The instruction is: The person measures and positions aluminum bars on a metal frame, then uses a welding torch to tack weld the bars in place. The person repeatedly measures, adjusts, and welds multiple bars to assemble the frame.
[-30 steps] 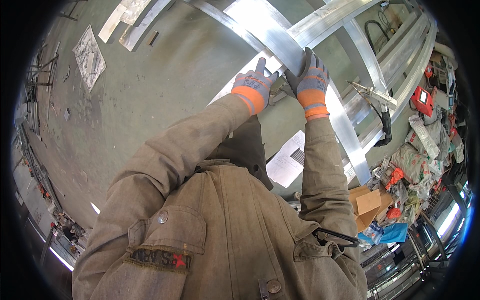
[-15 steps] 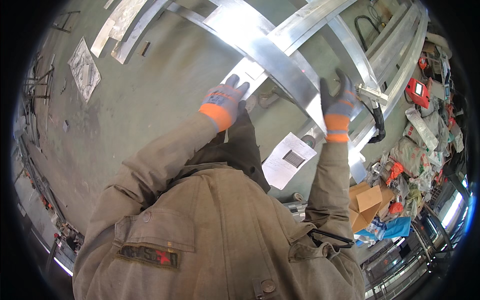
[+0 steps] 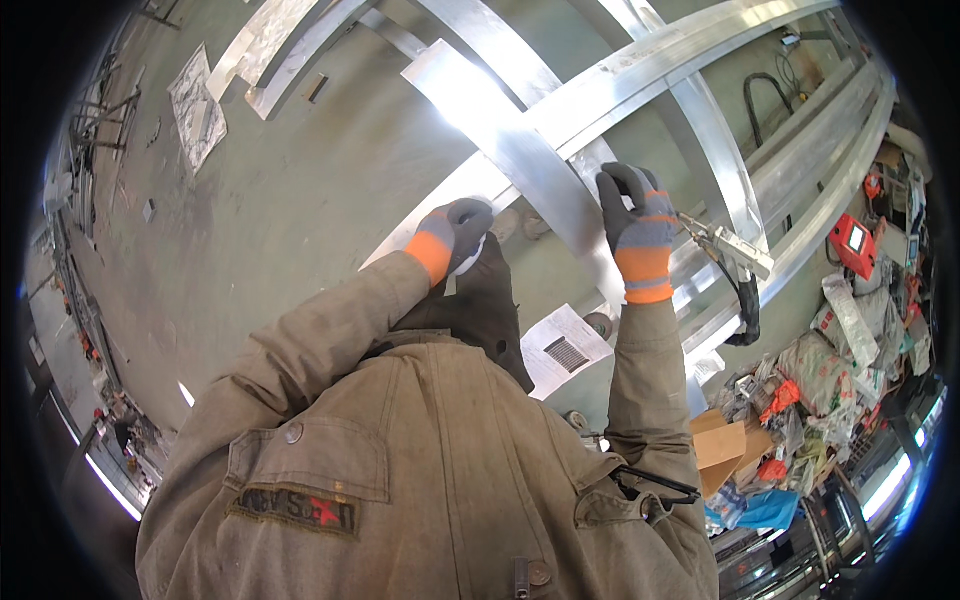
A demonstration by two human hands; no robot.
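Note:
My left hand [image 3: 452, 238], in a grey and orange work glove, has its fingers curled beside a pale flat metal bar [image 3: 420, 220]. Something white shows just under that hand, too covered to name. My right hand [image 3: 638, 235], gloved alike, is bent beside a shiny aluminium beam [image 3: 555, 190], with a gap between thumb and fingers and nothing visible in it. A long beam [image 3: 640, 80] crosses over others at the top. Right of my right hand is a grey clamp-like tool [image 3: 738, 252] with a black cable or hose.
A printed white sheet [image 3: 566, 350] is below the beams. Rightward stand a red box-shaped device [image 3: 852, 246], heaped plastic bags [image 3: 815, 370] and an open cardboard box [image 3: 722, 445]. Curved metal pieces [image 3: 270, 50] and a silvery sheet [image 3: 198, 110] lie on the floor at far left.
My left hand has gone from outspread fingers to curled ones. The pale bar now reaches past it to the lower left. My right hand has shifted left and its fingers have bent.

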